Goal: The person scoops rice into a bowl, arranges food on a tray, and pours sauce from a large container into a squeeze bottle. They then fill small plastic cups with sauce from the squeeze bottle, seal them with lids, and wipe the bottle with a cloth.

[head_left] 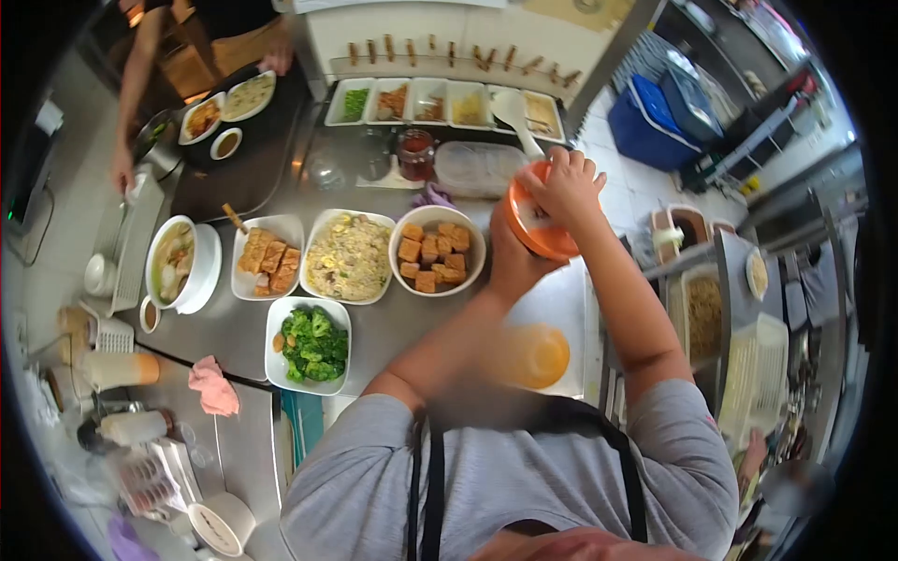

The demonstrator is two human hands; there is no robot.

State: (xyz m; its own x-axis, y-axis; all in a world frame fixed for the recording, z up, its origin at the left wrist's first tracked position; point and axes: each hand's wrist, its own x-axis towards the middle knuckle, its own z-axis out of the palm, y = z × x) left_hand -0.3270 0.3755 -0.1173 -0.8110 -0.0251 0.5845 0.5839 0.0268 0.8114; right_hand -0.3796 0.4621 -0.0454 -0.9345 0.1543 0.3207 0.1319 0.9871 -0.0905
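An orange bowl point(552, 241) is held tilted over the right part of the counter. My left hand point(514, 252) grips it from below and the left side, and my right hand point(569, 187) reaches over its rim, fingers bent; what they hold inside is hidden. Left of my hands stands a white bowl of brown cubes point(436, 251). Beside it are a dish of fried rice point(348, 257) and a dish of sliced browned food point(268, 256). Nearer to me is a square dish of broccoli point(311, 344). A yellow-orange round thing point(538, 356) lies below my forearms.
Topping trays point(430, 101) line the back, with a white ladle point(513, 114), a red jar point(415, 152) and a clear lidded container point(479, 168) nearby. A soup bowl point(174, 262) stands left. A co-worker's hand point(123, 170) is at the upper left. Shelving point(734, 271) borders the right.
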